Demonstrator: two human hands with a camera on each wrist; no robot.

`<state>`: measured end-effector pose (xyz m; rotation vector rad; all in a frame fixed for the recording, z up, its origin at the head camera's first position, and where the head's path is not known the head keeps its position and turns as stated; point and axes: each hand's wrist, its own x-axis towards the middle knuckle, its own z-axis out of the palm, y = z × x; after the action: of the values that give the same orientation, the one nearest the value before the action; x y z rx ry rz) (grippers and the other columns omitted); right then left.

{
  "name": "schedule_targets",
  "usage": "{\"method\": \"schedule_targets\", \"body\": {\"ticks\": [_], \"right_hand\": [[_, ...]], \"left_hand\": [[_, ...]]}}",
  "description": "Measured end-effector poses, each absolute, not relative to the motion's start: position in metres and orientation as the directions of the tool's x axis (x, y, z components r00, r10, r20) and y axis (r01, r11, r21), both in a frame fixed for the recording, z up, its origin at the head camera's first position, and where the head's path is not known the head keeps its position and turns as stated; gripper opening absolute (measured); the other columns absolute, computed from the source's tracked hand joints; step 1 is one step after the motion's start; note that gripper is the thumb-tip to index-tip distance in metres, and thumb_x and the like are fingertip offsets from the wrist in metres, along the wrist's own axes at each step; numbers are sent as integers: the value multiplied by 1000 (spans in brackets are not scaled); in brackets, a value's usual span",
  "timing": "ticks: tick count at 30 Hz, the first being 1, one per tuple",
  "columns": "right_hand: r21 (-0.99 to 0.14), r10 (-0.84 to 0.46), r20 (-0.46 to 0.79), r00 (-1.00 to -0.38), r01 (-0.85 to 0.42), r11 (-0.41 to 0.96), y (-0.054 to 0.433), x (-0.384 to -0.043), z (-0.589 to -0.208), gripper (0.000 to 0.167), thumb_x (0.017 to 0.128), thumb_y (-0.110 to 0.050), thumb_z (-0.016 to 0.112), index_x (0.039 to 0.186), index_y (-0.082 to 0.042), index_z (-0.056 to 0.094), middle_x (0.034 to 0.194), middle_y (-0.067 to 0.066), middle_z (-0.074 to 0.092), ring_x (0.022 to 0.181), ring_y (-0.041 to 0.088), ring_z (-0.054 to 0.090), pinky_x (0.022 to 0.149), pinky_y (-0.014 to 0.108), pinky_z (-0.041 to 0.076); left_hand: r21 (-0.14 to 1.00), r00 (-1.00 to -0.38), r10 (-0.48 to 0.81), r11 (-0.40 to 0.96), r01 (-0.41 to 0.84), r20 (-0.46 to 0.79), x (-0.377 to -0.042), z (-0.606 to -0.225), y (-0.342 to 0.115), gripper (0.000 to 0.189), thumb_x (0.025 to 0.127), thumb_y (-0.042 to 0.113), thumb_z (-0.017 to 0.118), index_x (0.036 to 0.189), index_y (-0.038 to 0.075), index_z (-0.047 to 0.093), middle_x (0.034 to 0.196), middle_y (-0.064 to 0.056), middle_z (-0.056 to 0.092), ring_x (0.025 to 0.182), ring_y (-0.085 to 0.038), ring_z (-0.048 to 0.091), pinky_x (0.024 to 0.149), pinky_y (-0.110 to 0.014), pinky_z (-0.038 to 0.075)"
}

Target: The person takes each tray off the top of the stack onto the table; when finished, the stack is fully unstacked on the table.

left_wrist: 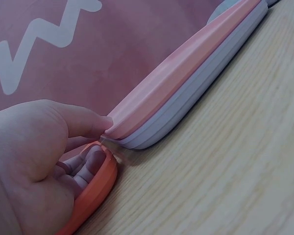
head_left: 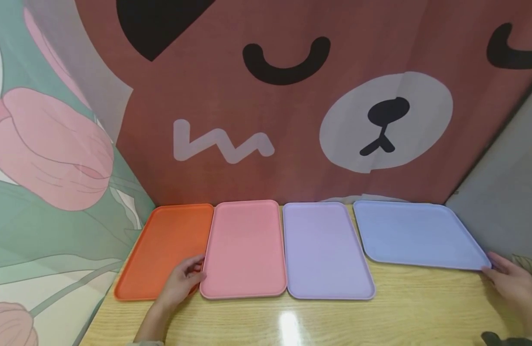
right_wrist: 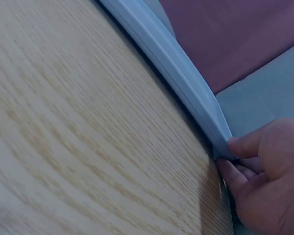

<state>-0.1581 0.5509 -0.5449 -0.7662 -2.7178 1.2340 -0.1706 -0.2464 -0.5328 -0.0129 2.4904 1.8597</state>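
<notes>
Blue tray (head_left: 414, 235), at the far right of the wood-grain table (head_left: 421, 307), likely handles light, stiff and slightly slippery, best taken by its rim, where your right hand (head_left: 511, 279) pinches the near right corner while your left hand (head_left: 180, 282) pinches the pink tray (head_left: 246, 250) by its left edge.

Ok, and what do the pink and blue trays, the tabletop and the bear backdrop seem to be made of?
Pink tray and blue tray: probably moulded plastic, satin; uniform colour, smooth rounded rims.
Tabletop: wood or wood-look laminate, slightly glossy; pale grain, bright reflection.
Bear backdrop: likely printed fabric, matte; faint vertical creases, though the weave can't be made out.
</notes>
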Motion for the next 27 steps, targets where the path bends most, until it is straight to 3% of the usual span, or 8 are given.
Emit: {"method": "schedule_targets", "body": {"ticks": [2, 6, 11, 14, 20, 22, 25, 27], "right_hand": [[-693, 457, -121, -881, 405, 596, 551, -157, -544, 64, 107, -19, 49, 155, 7, 15, 157, 31, 15, 145, 48, 18, 100, 7, 37], [-642, 416, -67, -907, 358, 678, 546, -153, -535, 65, 105, -22, 51, 150, 14, 23, 148, 37, 26, 137, 53, 32, 65, 2, 39], [-583, 416, -28, -909, 353, 732, 530, -152, -519, 62, 104, -20, 51, 144, 21, 29, 139, 45, 35, 122, 63, 42, 86, 40, 52], [-566, 403, 7, -915, 329, 756, 519, -153, -512, 60, 104, -18, 50, 142, 23, 31, 137, 48, 34, 120, 65, 41, 94, 68, 39], [-542, 316, 108, -943, 211, 813, 502, -155, -502, 58, 103, -17, 51, 142, 22, 32, 135, 51, 34, 118, 69, 39, 94, 73, 35], [-540, 272, 130, -953, 162, 826, 495, -156, -500, 59, 103, -17, 52, 142, 22, 33, 132, 52, 36, 114, 70, 42, 89, 73, 39], [-554, 206, 151, -967, 90, 827, 483, -158, -496, 59, 102, -19, 55, 142, 21, 37, 130, 52, 40, 110, 68, 49, 82, 40, 54], [-579, 154, 173, -973, 26, 815, 475, -159, -493, 58, 101, -18, 58, 141, 21, 40, 129, 52, 43, 101, 43, 69, 72, 16, 48]], "left_hand": [[959, -999, 15, 284, -28, -34, -171, -533, -246, 52, 90, -5, 71, 139, -10, 55, 116, -19, 61, 102, -21, 56, 81, -22, 52], [959, -999, 23, 281, -25, -33, -170, -532, -247, 52, 91, -5, 70, 140, -10, 54, 116, -20, 61, 102, -21, 55, 80, -22, 52], [961, -999, 22, 275, -17, -24, -170, -533, -246, 52, 91, -6, 70, 140, -10, 54, 116, -19, 60, 102, -19, 55, 80, -21, 52], [962, -1000, 17, 273, -14, -20, -170, -533, -246, 52, 90, -6, 70, 139, -10, 55, 115, -20, 61, 101, -19, 55, 80, -21, 52], [958, -999, 21, 287, -24, -32, -169, -532, -247, 52, 92, -4, 70, 141, -9, 54, 117, -19, 61, 102, -20, 55, 80, -21, 52], [958, -999, 23, 285, -24, -32, -170, -532, -247, 52, 92, -4, 70, 141, -9, 54, 117, -19, 61, 102, -20, 55, 80, -21, 52], [958, -999, 23, 285, -21, -29, -170, -533, -247, 52, 91, -4, 70, 141, -9, 54, 116, -19, 61, 102, -19, 55, 80, -21, 52], [957, -999, 24, 288, -19, -28, -170, -533, -247, 52, 91, -4, 70, 141, -8, 54, 115, -19, 61, 101, -19, 55, 80, -21, 52]]}}
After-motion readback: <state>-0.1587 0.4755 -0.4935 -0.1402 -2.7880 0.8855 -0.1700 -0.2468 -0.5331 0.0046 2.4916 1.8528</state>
